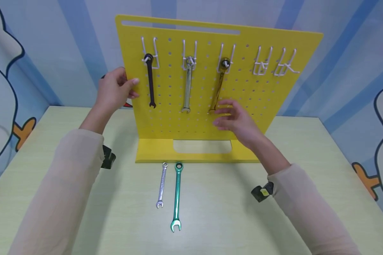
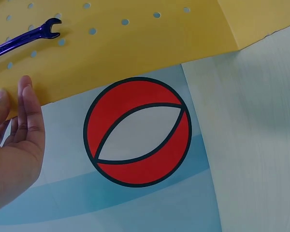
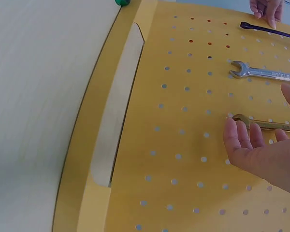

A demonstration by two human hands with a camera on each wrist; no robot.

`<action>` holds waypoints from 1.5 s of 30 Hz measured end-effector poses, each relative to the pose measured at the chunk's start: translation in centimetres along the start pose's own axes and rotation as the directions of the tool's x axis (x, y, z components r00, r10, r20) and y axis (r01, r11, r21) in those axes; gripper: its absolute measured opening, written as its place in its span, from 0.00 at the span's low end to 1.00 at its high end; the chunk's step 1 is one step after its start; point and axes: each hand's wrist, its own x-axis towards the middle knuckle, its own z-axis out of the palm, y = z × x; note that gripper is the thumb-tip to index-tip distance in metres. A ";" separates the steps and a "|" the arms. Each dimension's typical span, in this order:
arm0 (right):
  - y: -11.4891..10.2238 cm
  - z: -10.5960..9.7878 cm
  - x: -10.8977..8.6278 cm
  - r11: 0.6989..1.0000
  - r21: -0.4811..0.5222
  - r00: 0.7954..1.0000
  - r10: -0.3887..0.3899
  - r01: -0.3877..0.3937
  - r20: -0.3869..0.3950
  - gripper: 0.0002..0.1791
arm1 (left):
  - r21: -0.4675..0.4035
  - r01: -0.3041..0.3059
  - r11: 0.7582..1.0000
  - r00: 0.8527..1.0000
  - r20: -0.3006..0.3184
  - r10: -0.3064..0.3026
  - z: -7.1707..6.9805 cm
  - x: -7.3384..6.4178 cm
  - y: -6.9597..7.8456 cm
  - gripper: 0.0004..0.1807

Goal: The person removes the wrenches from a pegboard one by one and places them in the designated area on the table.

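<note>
My left hand (image 1: pixel 115 88) grips the left edge of a yellow pegboard (image 1: pixel 169 122), thumb in front. In the left wrist view that hand (image 2: pixel 19 140) is below the open end of the leftmost wrench. A black combination wrench (image 1: pixel 151 81), a silver one (image 1: pixel 188 85) and a gold one (image 1: pixel 219 86) hang from hooks. Beside the gold wrench's lower end is my right hand (image 1: pixel 237 120), fingers loosely bent and spread. In the right wrist view its fingertips are at the gold wrench (image 3: pixel 268 125); contact is unclear.
Two white hooks, one (image 1: pixel 261 65) beside another (image 1: pixel 285 65), stick out at the board's right with nothing on them. A small silver wrench (image 1: pixel 161 186) and a longer green wrench (image 1: pixel 177 191) lie on the pale table (image 1: pixel 217 212) before the board's base.
</note>
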 end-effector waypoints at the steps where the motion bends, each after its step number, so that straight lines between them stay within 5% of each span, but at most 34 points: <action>1: -0.1 -0.1 0.0 1.000 0.003 1.000 -0.007 0.007 -0.006 0.29 | 0.001 -0.001 1.000 1.000 -0.001 0.001 0.0 0.0 0.0 0.16; 22: -3.3 -0.3 0.6 0.997 0.008 0.996 -0.077 0.077 -0.053 0.35 | 0.017 -0.002 1.000 1.000 -0.006 0.002 0.0 -0.1 0.1 0.14; 45: -4.0 0.4 1.1 0.995 0.071 0.994 -0.070 0.076 -0.080 0.36 | 0.019 -0.008 1.000 1.000 -0.008 0.008 0.0 -0.1 0.0 0.14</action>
